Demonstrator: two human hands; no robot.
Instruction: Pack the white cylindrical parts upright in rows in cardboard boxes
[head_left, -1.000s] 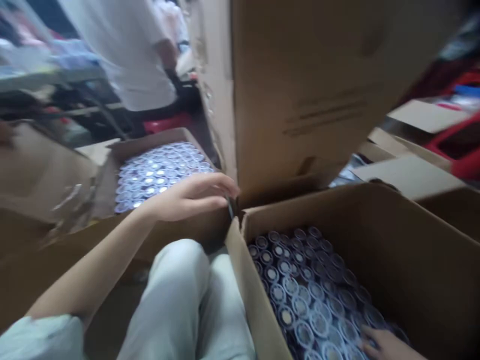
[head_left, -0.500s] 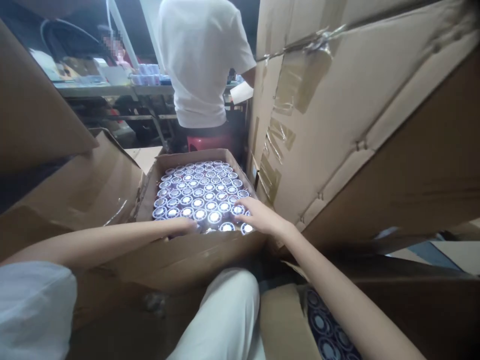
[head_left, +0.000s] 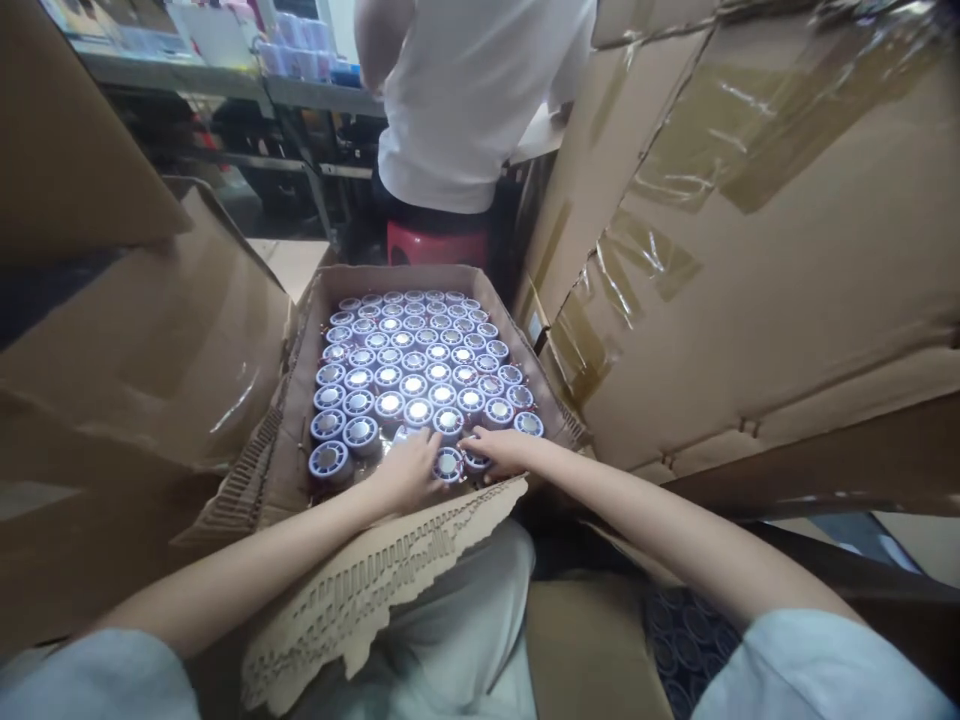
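An open cardboard box in front of me holds rows of upright cylindrical parts with pale ringed tops, shiny centres and thin reddish wires. My left hand reaches into its near side, fingers bent around the side of one cylindrical part. Just to the right, my right hand has its fingers curled over another cylindrical part, which they partly hide. Left of my left hand is a gap in the rows, with one cylindrical part standing at the near left corner.
A torn corrugated flap hangs over my lap. Tall taped cartons rise on the right, and cardboard flanks the left. Lower right, another box holds more cylindrical parts. Beyond, a person in white sits on a red stool.
My view has tilted down and closer to the box. My left hand has moved right, nearer my right hand. More of the near rows and a gap in them now show.
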